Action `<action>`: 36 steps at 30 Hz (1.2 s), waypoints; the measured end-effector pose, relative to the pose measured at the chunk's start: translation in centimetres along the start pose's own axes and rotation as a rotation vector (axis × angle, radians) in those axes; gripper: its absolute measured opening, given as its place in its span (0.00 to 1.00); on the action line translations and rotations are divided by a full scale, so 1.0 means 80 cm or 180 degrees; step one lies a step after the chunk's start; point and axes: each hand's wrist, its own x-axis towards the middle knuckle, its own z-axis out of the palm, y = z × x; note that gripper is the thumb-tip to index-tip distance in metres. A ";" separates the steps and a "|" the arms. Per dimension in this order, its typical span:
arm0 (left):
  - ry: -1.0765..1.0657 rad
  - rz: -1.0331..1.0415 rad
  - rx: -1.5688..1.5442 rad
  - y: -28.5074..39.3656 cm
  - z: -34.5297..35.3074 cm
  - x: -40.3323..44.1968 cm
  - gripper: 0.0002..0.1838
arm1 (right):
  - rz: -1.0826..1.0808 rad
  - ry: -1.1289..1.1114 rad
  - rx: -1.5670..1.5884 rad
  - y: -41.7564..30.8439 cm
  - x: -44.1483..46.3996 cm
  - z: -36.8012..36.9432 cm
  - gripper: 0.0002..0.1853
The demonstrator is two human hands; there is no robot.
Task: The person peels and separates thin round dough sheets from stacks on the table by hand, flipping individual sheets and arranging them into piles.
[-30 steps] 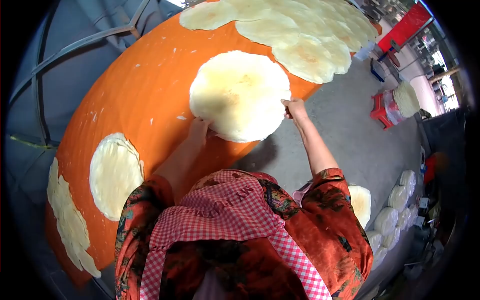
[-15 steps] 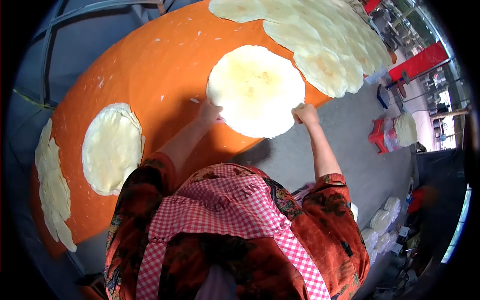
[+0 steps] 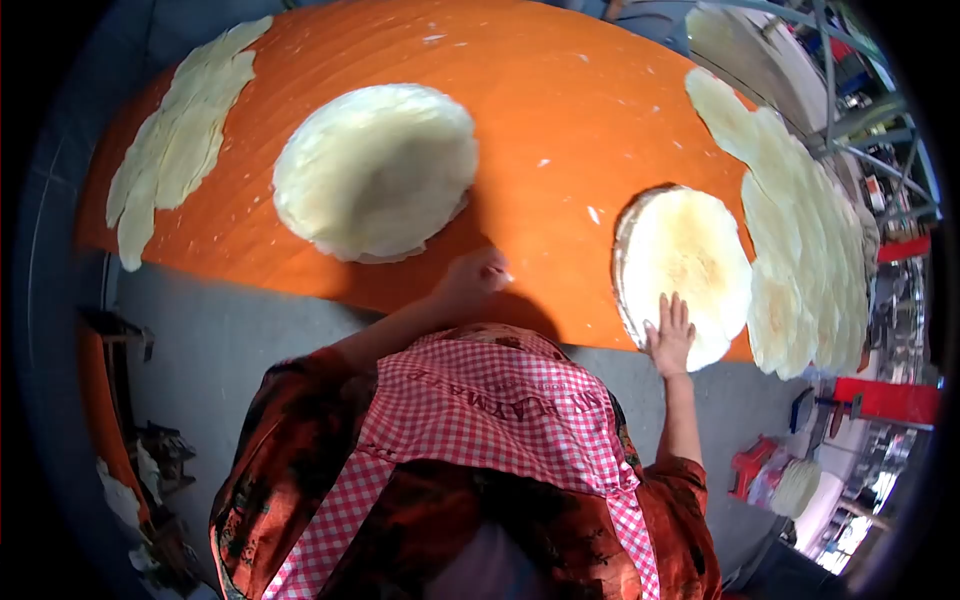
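Orange covers the table point(image 3: 540, 110), and a stack of thin, round flatbreads point(image 3: 690, 250) sits at its near edge. The right hand point(image 3: 671, 335) rests on the near part of this stack, palm down, with its fingers spread out flat. It is the nearer hand. Most of the stack reaches out past its fingertips, away from the person. From up here the stack looks a bit like an egg, with its long way running from the near side to the far side. The left hand point(image 3: 472, 280) is well to the left of the stack and does not touch it. Its fingers are curled in, and I cannot tell if they hold anything. A second flatbread pile point(image 3: 375, 170) is even farther left of the stack. Overlapping flatbreads point(image 3: 805, 250) lie just beside the stack, on its right.
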 end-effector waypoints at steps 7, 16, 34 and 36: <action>0.2627 -0.1350 -0.0866 -0.052 -0.225 -0.109 0.07 | -0.1083 0.0808 0.1875 -0.266 0.064 -0.120 0.23; 0.1732 -0.1697 -0.3500 -0.084 -0.309 -0.120 0.14 | -0.2826 -0.0199 0.1520 -0.611 0.125 -0.042 0.29; 0.0722 -0.2025 -0.4719 -0.116 -0.322 -0.079 0.21 | -0.0840 -0.2549 0.3078 -0.623 0.183 -0.097 0.23; 0.0938 -0.2227 -0.4854 -0.114 -0.314 -0.069 0.22 | -0.1329 -0.2533 0.2794 -0.631 0.173 -0.106 0.25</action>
